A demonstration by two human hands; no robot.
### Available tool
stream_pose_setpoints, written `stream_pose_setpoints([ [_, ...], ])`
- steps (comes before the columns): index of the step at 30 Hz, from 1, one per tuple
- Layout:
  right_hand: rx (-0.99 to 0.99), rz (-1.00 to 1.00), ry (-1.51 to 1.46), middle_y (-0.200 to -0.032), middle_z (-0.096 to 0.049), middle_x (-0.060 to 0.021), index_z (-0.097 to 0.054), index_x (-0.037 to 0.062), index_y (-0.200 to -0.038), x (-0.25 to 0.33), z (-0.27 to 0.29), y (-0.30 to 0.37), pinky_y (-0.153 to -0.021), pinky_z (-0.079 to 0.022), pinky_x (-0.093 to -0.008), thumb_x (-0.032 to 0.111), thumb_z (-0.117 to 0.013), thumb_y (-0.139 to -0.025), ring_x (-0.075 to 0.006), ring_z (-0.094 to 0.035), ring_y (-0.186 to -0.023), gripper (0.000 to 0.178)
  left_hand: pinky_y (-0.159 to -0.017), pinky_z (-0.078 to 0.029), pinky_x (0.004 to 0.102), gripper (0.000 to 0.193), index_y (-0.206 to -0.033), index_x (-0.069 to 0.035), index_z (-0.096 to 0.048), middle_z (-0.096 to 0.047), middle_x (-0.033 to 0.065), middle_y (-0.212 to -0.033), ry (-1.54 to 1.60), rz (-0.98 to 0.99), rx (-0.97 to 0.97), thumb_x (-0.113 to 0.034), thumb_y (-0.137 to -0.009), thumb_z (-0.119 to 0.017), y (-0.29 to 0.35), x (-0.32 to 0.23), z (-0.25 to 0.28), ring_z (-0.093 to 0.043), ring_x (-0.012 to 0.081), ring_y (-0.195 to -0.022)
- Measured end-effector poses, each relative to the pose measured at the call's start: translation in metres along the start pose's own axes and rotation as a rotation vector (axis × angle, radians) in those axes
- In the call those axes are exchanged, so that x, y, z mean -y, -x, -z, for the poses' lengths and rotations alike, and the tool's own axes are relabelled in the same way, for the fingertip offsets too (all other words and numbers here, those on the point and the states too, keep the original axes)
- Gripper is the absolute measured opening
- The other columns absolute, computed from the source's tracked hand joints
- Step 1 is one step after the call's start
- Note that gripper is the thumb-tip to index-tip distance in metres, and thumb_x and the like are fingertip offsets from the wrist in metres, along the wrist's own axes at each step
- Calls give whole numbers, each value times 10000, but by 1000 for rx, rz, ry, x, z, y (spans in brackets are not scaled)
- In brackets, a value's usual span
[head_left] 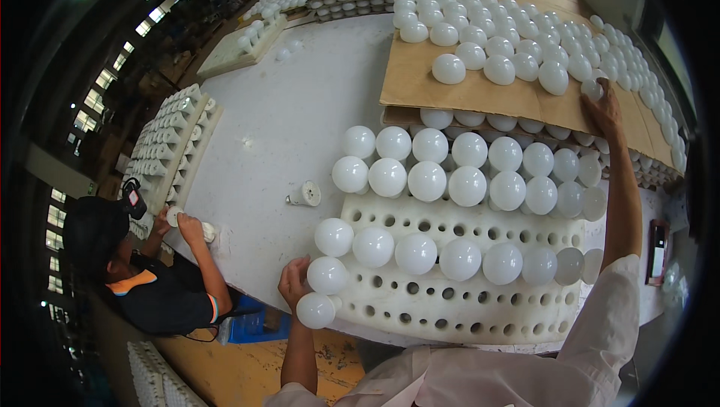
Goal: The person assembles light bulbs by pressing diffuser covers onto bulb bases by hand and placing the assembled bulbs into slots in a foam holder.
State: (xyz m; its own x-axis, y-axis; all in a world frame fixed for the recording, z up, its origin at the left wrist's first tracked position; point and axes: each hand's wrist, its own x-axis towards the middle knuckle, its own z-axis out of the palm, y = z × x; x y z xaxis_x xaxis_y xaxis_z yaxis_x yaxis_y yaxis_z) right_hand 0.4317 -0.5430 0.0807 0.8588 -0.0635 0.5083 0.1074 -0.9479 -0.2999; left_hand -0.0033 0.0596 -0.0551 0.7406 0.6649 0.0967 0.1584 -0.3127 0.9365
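My right hand [604,111] reaches far to the right, its fingers closed round a white dome-shaped bulb cover [592,90] at the near edge of a brown cardboard sheet [420,86]. Many similar covers stand on that sheet. My left hand [293,281] is at the left end of a white holed tray [390,298], beside a round white bulb [328,276]. Another bulb [315,310] overlaps its wrist in view. Its fingers are bent and partly hidden, so whether they hold anything cannot be made out. Rows of round bulbs [416,254] stand in the tray.
On the white table [270,122] lies a bulb base [305,194] without a cover. At the left, a co-worker [161,279] handles a white part beside a rack of bulb bases [169,152]. Stacked bulb trays [360,2] stand at the back; a dark-framed device [657,252] lies at right.
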Motion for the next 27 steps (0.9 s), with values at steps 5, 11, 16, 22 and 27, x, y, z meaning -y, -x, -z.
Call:
stream_pose_setpoints([
  [5,14,6,121,-1172,-565,-228,-500,53,-1232,36,9,12,-938,-433,-432,382,-689,-772,-380,-550,-1087,597,-973,-445,372,499,-1263,59,-477,-496,249,-1322,-93,-15,22,-115,-830,-653,-89,17,-7,-499,329,-1224],
  [11,180,0,174,-1111,-596,-225,-520,46,-1185,37,47,38,-903,-447,-436,390,-688,-774,-377,-576,-1039,561,-1100,-303,401,693,-1310,23,-442,-373,285,-1409,-769,-270,211,-160,-714,-743,-177,28,-27,-325,393,-1343],
  [16,230,-45,-193,-1102,-623,-153,-516,67,-1227,32,90,77,-769,-491,-387,420,-669,-786,-271,-607,-966,585,-1022,-398,391,672,-1239,49,-484,-496,281,-1299,-758,-69,325,-251,-712,-772,-178,7,-35,-474,359,-1235],
  [22,236,-110,-984,-1166,-560,-89,-439,79,-1321,48,123,150,-586,-481,-258,542,-600,-805,-158,-594,-856,712,-802,-514,389,508,-1136,77,-519,-597,224,-1155,-439,127,88,-216,-775,-722,-136,8,-4,-632,301,-995],
  [27,463,-42,-1415,-1159,-567,-160,-302,9,-1375,123,151,213,-489,-506,-235,605,-723,-674,-166,-627,-782,1012,-625,-495,294,410,-1217,49,-470,-544,211,-1255,530,201,-104,-129,-870,-598,-71,17,45,-646,288,-893],
])
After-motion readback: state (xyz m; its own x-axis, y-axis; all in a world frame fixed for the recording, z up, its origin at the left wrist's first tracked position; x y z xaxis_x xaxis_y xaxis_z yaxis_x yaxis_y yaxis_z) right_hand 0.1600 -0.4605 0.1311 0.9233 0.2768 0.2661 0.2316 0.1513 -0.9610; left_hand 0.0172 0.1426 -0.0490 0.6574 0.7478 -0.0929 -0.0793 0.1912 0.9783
